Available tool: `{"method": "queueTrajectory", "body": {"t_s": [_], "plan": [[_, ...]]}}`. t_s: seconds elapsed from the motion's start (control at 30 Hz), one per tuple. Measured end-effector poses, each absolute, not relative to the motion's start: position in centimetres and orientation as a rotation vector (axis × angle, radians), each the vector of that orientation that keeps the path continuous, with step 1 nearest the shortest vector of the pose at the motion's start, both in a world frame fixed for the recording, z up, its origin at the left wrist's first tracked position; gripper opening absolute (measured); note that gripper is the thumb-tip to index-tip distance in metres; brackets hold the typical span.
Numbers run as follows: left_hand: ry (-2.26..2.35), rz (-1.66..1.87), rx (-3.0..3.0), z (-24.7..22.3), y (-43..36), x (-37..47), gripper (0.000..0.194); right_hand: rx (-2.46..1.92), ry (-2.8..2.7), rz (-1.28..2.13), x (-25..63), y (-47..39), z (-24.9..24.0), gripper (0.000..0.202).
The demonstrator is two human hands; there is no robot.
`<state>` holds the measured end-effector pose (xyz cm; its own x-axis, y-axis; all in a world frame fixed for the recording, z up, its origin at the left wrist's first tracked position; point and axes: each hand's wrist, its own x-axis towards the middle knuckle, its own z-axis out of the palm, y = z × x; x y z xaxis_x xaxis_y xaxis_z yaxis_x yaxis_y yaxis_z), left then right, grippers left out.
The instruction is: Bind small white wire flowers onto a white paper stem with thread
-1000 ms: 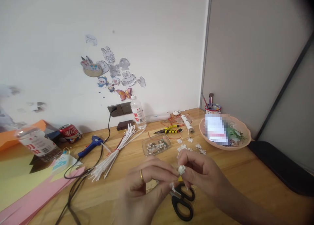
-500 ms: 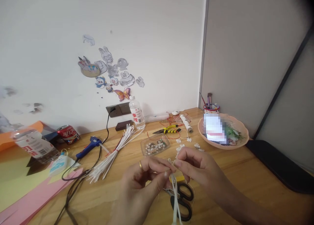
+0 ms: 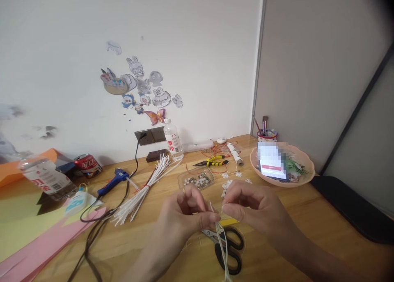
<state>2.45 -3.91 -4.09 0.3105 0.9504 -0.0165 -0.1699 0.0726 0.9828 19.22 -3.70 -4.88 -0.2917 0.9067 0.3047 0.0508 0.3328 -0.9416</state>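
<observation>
My left hand [image 3: 188, 216] pinches several thin white cords [image 3: 224, 249] between thumb and forefinger; their lengths hang down toward the bottom edge and a short end sticks up above the fingers. Close on its right, my right hand [image 3: 257, 208] is closed in a pinch, its fingertips by the upper end of the cords; what they hold is too small to make out. Below the hands, black-handled scissors [image 3: 229, 255] lie on the table, partly behind the cords. A yellow strip [image 3: 229, 222] shows between the hands. White flower-shaped pieces [image 3: 227, 185] lie just beyond my right hand.
A clear box of beads [image 3: 195, 180], yellow-black pliers [image 3: 212, 162] and a tied bundle of white cords [image 3: 143, 191] lie farther back. On the left are a blue glue gun [image 3: 113, 181], its cable and a glue bottle [image 3: 76, 202]. A pink bowl [image 3: 295, 182] holding a phone [image 3: 271, 163] stands right.
My left hand has turned, its fingers curling back from the cord tips, with the thumb still on the cords. My right hand stays close by, fingertips slightly lower. The view has shifted slightly.
</observation>
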Motion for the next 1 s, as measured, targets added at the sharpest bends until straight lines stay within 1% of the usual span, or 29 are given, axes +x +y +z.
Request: {"method": "queueTrajectory", "body": {"t_s": [0.2, 0.3, 0.43, 0.53, 0.63, 0.8, 0.9, 1.0], "plan": [[0.944, 0.934, 1.253, -3.98, -4.0, 2.33, 0.009, -0.697, -1.776, 0.943, 19.04, -4.09, -5.12, 0.009], [0.985, 0.877, 1.314, -3.85, -4.32, 2.46, 0.003, -0.699, -1.807, 0.91, 18.96, -4.06, -5.36, 0.008], [0.98, 0.826, 1.349, -3.78, -4.7, 2.59, 0.004, -0.738, -1.789, 0.927, 18.9, -4.01, -5.43, 0.009], [0.99, 0.87, 1.319, -3.81, -4.71, 2.54, 0.002, -0.731, -1.763, 0.928, 19.08, -3.91, -5.36, 0.009], [0.985, 0.934, 1.317, -3.86, -4.54, 2.42, 0.003, -0.721, -1.769, 0.912, 19.4, -3.81, -5.24, 0.014], [0.92, 0.989, 1.32, -4.0, -4.44, 2.36, 0.005, -0.762, -1.894, 0.809, 19.38, -3.92, -5.12, 0.014], [0.898, 0.99, 1.305, -4.04, -4.52, 2.41, 0.005, -0.754, -1.924, 0.74, 19.17, -4.13, -5.12, 0.008], [0.897, 0.982, 1.32, -4.09, -4.55, 2.44, 0.004, -0.737, -1.934, 0.661, 19.1, -4.36, -5.12, 0.011]]}}
